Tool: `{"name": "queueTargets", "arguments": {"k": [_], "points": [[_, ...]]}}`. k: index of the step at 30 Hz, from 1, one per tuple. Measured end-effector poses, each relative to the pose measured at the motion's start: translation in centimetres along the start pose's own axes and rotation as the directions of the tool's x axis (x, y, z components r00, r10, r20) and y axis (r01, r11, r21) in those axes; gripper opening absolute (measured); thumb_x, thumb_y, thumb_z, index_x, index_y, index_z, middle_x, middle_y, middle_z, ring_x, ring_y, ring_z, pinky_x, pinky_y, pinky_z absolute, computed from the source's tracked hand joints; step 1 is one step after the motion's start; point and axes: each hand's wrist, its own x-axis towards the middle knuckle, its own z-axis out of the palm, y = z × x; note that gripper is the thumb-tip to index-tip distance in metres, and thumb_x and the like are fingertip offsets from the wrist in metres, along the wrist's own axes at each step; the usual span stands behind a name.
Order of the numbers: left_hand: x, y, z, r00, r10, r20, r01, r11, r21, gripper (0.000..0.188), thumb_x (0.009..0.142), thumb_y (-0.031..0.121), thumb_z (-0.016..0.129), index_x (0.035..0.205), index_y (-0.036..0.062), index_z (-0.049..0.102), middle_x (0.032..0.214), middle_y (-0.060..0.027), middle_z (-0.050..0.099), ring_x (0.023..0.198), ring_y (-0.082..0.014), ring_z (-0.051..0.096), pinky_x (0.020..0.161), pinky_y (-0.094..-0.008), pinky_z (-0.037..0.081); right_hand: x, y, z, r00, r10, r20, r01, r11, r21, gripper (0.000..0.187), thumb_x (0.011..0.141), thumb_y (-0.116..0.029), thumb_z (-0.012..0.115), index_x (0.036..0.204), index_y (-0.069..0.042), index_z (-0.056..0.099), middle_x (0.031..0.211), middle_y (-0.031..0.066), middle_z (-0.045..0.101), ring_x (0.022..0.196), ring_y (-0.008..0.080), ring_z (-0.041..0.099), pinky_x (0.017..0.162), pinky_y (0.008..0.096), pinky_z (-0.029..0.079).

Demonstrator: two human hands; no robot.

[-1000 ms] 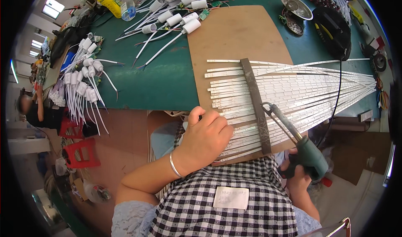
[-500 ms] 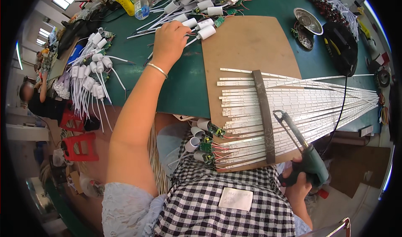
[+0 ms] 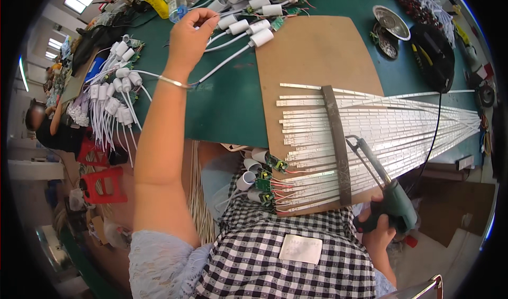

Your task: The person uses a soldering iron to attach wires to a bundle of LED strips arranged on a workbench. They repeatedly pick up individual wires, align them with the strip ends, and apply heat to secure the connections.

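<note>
Head view: left hand [image 3: 189, 34] curls just left of white cylinders [image 3: 261, 37]; whether it pinches a cable [image 3: 225, 63], can't tell! Right hand [image 3: 378, 235] wraps the green soldering gun [image 3: 398, 206], white strips [image 3: 402, 120] up-left of it. A single-cable pinch should avoid tangles; that tip [image 3: 351, 139] seems best kept off the strips.

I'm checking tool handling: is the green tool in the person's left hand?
No, the right hand grips the green tool by its handle.
</note>
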Motion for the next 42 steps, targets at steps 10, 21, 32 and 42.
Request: {"name": "queueTargets", "arguments": {"k": [10,21,32,42], "points": [[-14.9,12.3,1.6,0.838,0.036,0.544,-0.111,0.988,0.106,0.007,0.073,0.012,0.068,0.075,0.0136,0.061,0.072,0.0025,0.058,0.077,-0.0177,0.053,0.082,-0.0351,0.029,-0.5,-1.8,-0.6,0.955,0.148,0.258,-0.111,0.982,-0.152,0.065,0.084,-0.053,0.063,0.116,0.002,0.053,0.071,0.0087,0.061,0.061,0.0141,0.057,0.052,0.0234,0.043],[-18.4,13.9,4.0,0.881,0.087,0.465,-0.211,0.952,0.221,0.014,0.067,0.008,0.07,0.073,0.0134,0.059,0.072,0.0019,0.056,0.08,-0.0191,0.053,0.08,-0.0376,0.028,0.2,-2.6,-0.2,0.889,0.062,0.453,0.058,0.968,-0.246,0.03,0.079,-0.011,0.059,0.104,0.006,0.058,0.087,0.0101,0.062,0.064,0.0146,0.063,0.061,0.0266,0.051],[-19.9,13.9,4.6,0.889,0.053,0.455,-0.183,0.952,0.247,0.015,0.066,0.007,0.069,0.073,0.0135,0.058,0.071,0.0017,0.056,0.071,-0.0192,0.051,0.074,-0.0361,0.029,-0.3,-1.4,-1.8,0.856,0.124,0.502,0.134,0.885,-0.446,0.033,0.078,-0.007,0.065,0.109,0.0,0.059,0.106,0.0135,0.062,0.094,0.028,0.062,0.082,0.037,0.048],[-20.4,13.9,5.0,0.899,0.032,0.437,-0.176,0.939,0.294,0.018,0.065,0.005,0.069,0.075,0.0131,0.056,0.071,0.0015,0.055,0.072,-0.0197,0.051,0.076,-0.0363,0.029,0.3,-0.5,-1.9,0.793,0.025,0.609,0.3,0.854,-0.425,0.04,0.076,-0.005,0.068,0.114,0.001,0.058,0.112,0.0139,0.061,0.1,0.0277,0.06,0.085,0.0344,0.045]]}}
